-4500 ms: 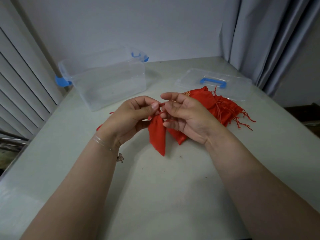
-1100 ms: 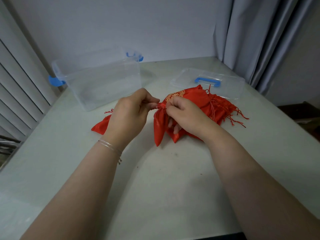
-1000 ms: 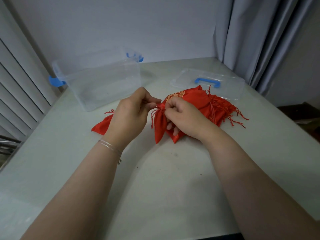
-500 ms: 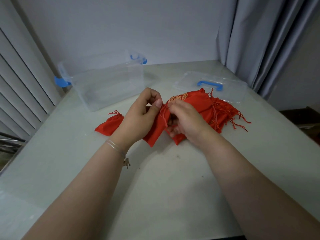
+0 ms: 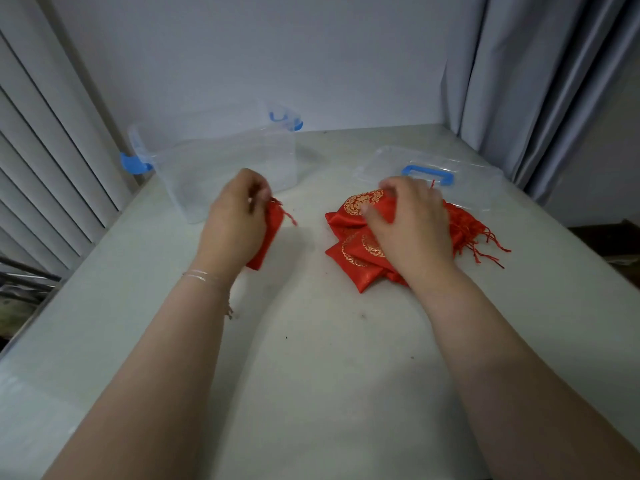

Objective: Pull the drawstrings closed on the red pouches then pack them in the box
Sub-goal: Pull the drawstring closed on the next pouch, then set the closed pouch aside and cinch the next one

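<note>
My left hand (image 5: 235, 223) grips a closed red pouch (image 5: 273, 226) by its gathered neck, low over the table just in front of the clear plastic box (image 5: 207, 174). The pouch's red drawstring ends trail to the right. The box has blue latches and looks empty. My right hand (image 5: 412, 226) rests on the pile of red pouches (image 5: 356, 254). Its thumb and fingers curl round the top pouch (image 5: 360, 202), which bears a gold pattern. Tasselled drawstrings spread out to the right of the pile.
The box's clear lid (image 5: 478, 181) with a blue handle lies behind the pile at the back right. The pale table (image 5: 329, 358) ends at a wall behind. A grey curtain (image 5: 519, 81) hangs at the right, white slats (image 5: 41, 150) at the left.
My hands have parted. The left carried the closed pouch left towards the box. The right let go of that pouch and took hold of the top pouch of the pile.
</note>
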